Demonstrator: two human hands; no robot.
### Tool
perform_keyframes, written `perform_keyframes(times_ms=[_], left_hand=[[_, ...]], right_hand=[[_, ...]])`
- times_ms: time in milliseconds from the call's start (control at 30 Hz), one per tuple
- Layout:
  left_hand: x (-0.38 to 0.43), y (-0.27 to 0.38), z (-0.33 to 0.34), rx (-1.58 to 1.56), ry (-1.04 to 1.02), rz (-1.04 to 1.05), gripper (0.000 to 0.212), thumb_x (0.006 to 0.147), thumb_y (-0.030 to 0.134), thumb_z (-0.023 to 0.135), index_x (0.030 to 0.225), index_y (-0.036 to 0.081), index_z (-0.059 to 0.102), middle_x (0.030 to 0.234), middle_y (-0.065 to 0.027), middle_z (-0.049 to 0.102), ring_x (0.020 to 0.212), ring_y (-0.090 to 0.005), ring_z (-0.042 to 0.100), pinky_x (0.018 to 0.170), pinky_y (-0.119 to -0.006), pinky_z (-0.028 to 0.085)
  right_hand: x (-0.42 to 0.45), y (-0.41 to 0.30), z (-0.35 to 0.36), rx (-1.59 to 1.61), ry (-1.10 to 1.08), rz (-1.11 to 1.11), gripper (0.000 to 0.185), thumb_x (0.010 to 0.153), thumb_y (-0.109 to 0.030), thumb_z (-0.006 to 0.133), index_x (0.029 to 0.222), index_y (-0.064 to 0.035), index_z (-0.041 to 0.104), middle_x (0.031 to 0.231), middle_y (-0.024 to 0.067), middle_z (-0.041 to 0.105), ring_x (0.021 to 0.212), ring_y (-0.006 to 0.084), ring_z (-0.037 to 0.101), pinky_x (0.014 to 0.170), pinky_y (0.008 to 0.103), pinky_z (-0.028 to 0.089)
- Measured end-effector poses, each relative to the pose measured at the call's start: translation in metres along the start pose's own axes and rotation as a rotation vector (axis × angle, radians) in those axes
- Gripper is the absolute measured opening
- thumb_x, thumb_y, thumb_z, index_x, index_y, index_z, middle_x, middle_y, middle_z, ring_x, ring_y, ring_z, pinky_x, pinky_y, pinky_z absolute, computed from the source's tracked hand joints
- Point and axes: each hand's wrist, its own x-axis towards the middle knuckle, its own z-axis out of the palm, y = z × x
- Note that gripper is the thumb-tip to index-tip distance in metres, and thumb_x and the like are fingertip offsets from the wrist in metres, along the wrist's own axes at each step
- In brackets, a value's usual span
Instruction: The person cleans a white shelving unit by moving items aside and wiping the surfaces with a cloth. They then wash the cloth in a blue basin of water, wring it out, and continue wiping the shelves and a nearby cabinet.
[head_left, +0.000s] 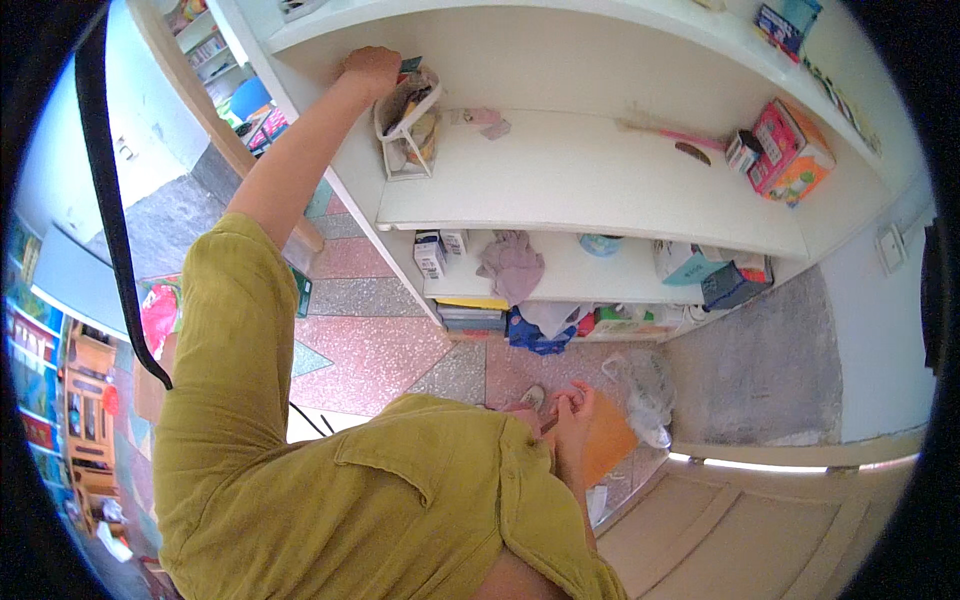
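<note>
My left hand (371, 69) reaches to the left end of the white shelf (585, 165), at the rim of a clear-sided storage basket with a white frame (409, 135). A dark green item (410, 65) shows beside its fingers; whether the hand grips it is hidden. The basket holds several mixed small things. Low in front of my body is my right hand (574, 405), with its fingers curled; nothing is plainly seen in them. An orange-brown board or box (604, 435) lies behind it, near the floor.
On the shelf are pink-and-white packets (480, 118), a pink-handled brush (697, 139), a dark comb (692, 154) and a colourful carton (795, 150). Lower shelves hold a mauve cloth (512, 266) and boxes (430, 255). A clear plastic bag (645, 390) is on the floor by the wall.
</note>
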Motion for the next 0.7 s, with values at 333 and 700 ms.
perform_keyframes(times_ms=[333, 700], left_hand=[[-0.043, -0.003, 0.029, -0.751, 0.196, -0.117, 0.035, 0.079, 0.028, 0.061, 0.104, 0.003, 0.057, 0.095, -0.021, 0.064, 0.091, -0.0384, 0.061, 0.079, -0.043, 0.047], [-0.097, 0.075, 0.017, -2.09, -0.239, -0.248, 0.038, 0.091, 0.045, 0.044, 0.082, 0.009, 0.051, 0.048, 0.0015, 0.041, 0.036, -0.0091, 0.038, 0.033, -0.025, 0.023]], right_hand=[[-0.002, -0.104, 0.052, -0.566, -0.076, 0.204, 0.022, 0.094, -0.022, 0.049, 0.082, -0.0037, 0.05, 0.066, 0.0022, 0.052, 0.056, 0.0085, 0.046, 0.052, 0.0241, 0.039], [0.05, -0.084, 0.094, -0.012, -0.328, -0.055, 0.017, 0.092, -0.016, 0.053, 0.078, -0.0054, 0.052, 0.061, -0.0007, 0.051, 0.053, 0.0065, 0.045, 0.049, 0.02, 0.036]])
